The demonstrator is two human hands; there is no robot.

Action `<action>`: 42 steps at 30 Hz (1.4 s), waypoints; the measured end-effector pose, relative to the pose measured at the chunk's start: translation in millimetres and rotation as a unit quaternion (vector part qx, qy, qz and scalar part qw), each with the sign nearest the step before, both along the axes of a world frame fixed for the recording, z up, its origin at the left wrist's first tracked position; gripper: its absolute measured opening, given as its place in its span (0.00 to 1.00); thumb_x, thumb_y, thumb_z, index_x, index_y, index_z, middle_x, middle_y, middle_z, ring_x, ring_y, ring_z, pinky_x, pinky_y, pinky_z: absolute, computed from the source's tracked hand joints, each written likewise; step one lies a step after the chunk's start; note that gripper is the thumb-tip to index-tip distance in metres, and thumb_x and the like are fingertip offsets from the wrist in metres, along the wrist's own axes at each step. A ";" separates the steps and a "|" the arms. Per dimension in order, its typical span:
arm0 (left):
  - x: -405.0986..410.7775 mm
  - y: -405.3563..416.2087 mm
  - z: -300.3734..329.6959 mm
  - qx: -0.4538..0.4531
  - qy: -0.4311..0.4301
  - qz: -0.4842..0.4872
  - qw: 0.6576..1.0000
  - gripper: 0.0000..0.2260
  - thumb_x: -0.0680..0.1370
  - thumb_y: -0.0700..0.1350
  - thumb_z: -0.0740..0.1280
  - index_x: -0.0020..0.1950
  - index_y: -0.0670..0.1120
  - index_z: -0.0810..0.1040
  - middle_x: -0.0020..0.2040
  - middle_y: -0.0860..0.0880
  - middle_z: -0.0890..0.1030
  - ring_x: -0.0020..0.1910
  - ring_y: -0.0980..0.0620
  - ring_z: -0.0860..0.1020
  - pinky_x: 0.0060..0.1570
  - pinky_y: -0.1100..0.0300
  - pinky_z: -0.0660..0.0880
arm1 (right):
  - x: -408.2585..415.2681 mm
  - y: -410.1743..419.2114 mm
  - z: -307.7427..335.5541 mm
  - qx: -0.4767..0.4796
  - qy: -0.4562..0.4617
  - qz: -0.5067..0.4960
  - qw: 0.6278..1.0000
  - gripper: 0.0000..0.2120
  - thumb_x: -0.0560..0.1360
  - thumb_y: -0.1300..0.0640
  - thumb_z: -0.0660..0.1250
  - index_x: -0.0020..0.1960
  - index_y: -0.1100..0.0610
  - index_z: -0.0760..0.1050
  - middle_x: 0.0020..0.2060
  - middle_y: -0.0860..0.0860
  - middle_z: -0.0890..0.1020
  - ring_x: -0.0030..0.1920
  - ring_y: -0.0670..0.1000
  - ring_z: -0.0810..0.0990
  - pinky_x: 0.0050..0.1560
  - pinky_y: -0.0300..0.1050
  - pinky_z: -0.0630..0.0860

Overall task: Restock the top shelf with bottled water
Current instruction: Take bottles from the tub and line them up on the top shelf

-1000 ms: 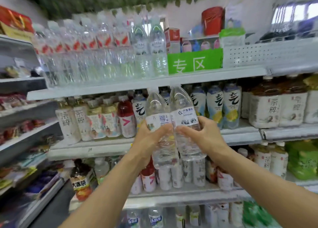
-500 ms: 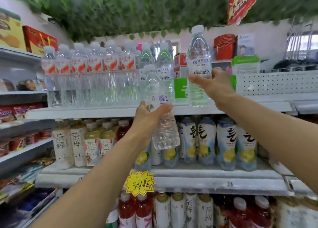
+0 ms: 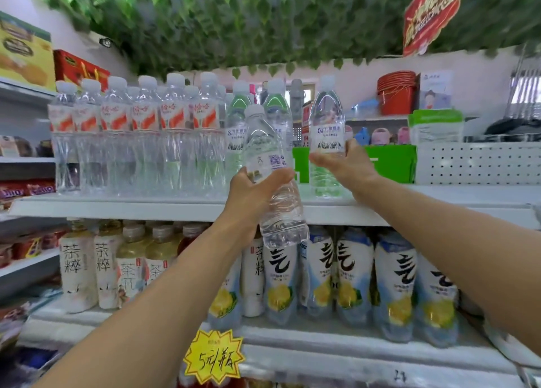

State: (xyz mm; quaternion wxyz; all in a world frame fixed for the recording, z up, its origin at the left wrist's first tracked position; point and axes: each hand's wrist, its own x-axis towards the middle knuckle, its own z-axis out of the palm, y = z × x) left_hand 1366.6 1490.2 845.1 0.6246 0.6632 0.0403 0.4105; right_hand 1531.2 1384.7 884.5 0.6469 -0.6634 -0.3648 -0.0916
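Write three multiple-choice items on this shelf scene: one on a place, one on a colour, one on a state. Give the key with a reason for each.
1. Where is the bottle at the right hand?
A. upright on the top shelf
B. on the floor
C. on the bottom shelf

2. What colour is the price tag?
A. blue
B. yellow
C. black

3. How is the tilted bottle in the left hand?
A. lying flat on the shelf
B. gripped, in front of the shelf edge
C. uncapped and pouring

Key:
1 A, its base stands on the top shelf beside the green-label bottles.
2 B, a yellow starburst hangs at the lower shelf edge.
3 B, fingers wrap its middle and its white cap is on.
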 end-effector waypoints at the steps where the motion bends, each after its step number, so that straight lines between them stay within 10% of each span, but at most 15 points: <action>1: 0.4 0.2 0.6 0.006 0.000 -0.002 1.000 0.40 0.57 0.58 0.79 0.65 0.44 0.75 0.55 0.45 0.83 0.52 0.46 0.84 0.53 0.46 0.81 | 4.0 4.0 0.4 -0.002 0.002 -0.006 1.000 0.29 0.70 0.52 0.77 0.65 0.58 0.68 0.52 0.49 0.80 0.53 0.49 0.79 0.52 0.42 0.72; 10: 5.0 9.5 0.0 0.039 0.013 -0.022 0.999 0.12 0.73 0.47 0.74 0.54 0.48 0.78 0.41 0.54 0.85 0.36 0.61 0.83 0.31 0.68 0.76 | 25.7 35.9 4.3 -0.035 0.027 -0.010 0.999 0.36 0.70 0.49 0.76 0.71 0.59 0.63 0.63 0.54 0.78 0.65 0.56 0.75 0.69 0.57 0.70; 28: -0.8 5.3 -2.1 0.083 0.010 -0.011 0.996 0.14 0.74 0.45 0.74 0.58 0.44 0.79 0.44 0.51 0.85 0.42 0.55 0.84 0.42 0.61 0.78 | -2.8 20.2 17.8 -0.134 -0.039 -0.058 0.988 0.46 0.74 0.39 0.70 0.78 0.59 0.50 0.75 0.56 0.64 0.73 0.58 0.64 0.73 0.57 0.62; 34: -5.2 -20.9 -4.9 0.152 0.036 0.030 0.987 0.24 0.72 0.47 0.76 0.63 0.48 0.70 0.50 0.53 0.82 0.44 0.60 0.81 0.36 0.72 0.74 | -82.2 -9.1 23.8 -0.054 -0.088 0.073 0.992 0.22 0.80 0.43 0.61 0.59 0.60 0.80 0.52 0.52 0.83 0.52 0.47 0.80 0.55 0.47 0.76; 42: -16.2 -41.2 -29.7 0.140 0.054 0.019 0.989 0.25 0.72 0.46 0.77 0.63 0.50 0.67 0.49 0.54 0.81 0.38 0.65 0.80 0.33 0.72 0.74 | -107.1 -14.9 13.4 -0.021 0.022 0.127 0.991 0.18 0.83 0.51 0.59 0.50 0.65 0.80 0.39 0.53 0.85 0.43 0.49 0.83 0.53 0.50 0.79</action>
